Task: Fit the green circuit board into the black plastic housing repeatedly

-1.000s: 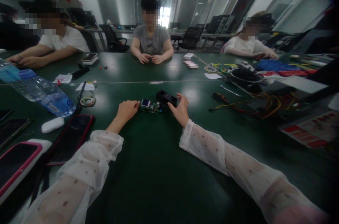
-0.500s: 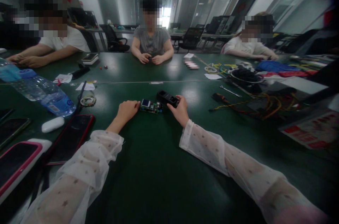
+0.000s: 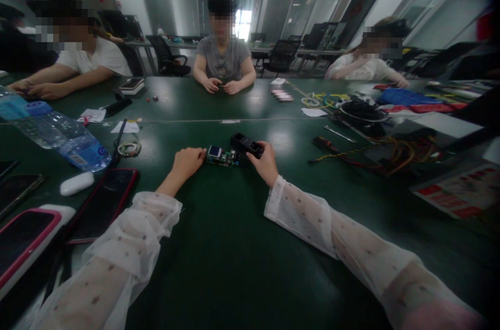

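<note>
Remotely, I watched both hands meet around a board [image 3: 222, 157] at the middle of the table [image 3: 219, 257]. My left hand [image 3: 187, 162] lay at the board's left end with its fingers curled in; I couldn't tell whether they pinched its edge or only rested against it. My right hand [image 3: 266, 163] had the right end of a black case [image 3: 245, 144] between thumb and fingers, parted just by the width of the case. The case slanted, its far end reaching left behind the board's right end, its cut-outs facing up. Whether case and board touched, or the case was off the table, I couldn't make out. The board lay flat, its small screen [image 3: 214, 151] upward at the left.

Off to the left I had a red-edged phone [image 3: 103, 205], a white pod [image 3: 77, 183] beside it, a bottle [image 3: 74, 140] and a coil [image 3: 128, 149]. To the right were a wrench [image 3: 339, 134] and a tangle of wires [image 3: 390, 150]. Across the table sat a person in grey [image 3: 223, 56], hands close together, with a person in white [image 3: 111, 56] on the left and another co-worker [image 3: 344, 67] on the right, one hand raised.
</note>
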A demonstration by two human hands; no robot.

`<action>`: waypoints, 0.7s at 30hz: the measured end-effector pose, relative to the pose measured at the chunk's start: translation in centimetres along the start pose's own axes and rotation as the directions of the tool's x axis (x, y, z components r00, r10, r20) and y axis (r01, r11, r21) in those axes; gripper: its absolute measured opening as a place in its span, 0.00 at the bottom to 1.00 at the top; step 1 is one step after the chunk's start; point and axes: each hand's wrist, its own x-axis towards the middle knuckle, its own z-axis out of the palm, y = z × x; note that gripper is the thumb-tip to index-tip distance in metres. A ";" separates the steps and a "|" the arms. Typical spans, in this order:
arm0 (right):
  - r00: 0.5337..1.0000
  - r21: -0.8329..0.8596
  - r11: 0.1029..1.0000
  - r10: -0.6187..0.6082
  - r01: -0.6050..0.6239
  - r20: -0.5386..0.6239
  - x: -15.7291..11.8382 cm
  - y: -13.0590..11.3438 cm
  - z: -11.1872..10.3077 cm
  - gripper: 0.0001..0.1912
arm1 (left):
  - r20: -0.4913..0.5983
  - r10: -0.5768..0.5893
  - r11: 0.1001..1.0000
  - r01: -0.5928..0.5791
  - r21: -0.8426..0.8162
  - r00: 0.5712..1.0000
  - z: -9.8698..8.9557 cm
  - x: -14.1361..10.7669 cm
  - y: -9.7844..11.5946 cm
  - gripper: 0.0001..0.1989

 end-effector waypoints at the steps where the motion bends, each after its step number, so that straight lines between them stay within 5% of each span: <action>1: 1.000 0.008 1.000 -0.004 0.004 0.005 0.0 0.0 0.0 0.24 | 0.001 -0.002 1.000 0.002 -0.002 1.000 0.0 0.0 0.0 0.26; 9: 0.980 0.129 0.971 -0.196 0.200 -0.043 -0.9 -2.8 -0.8 0.25 | 0.022 -0.017 1.000 0.017 0.012 1.000 -0.1 0.0 0.2 0.27; 15: 0.907 0.129 0.906 -0.414 0.402 0.079 -1.9 -4.8 -1.5 0.27 | -0.003 -0.024 0.999 0.024 0.048 1.000 0.1 0.0 0.0 0.28; 21: 0.864 0.125 0.885 -0.465 0.449 0.192 -2.0 -4.7 -1.4 0.27 | -0.023 -0.012 0.999 0.013 0.040 1.000 0.3 0.0 -0.2 0.27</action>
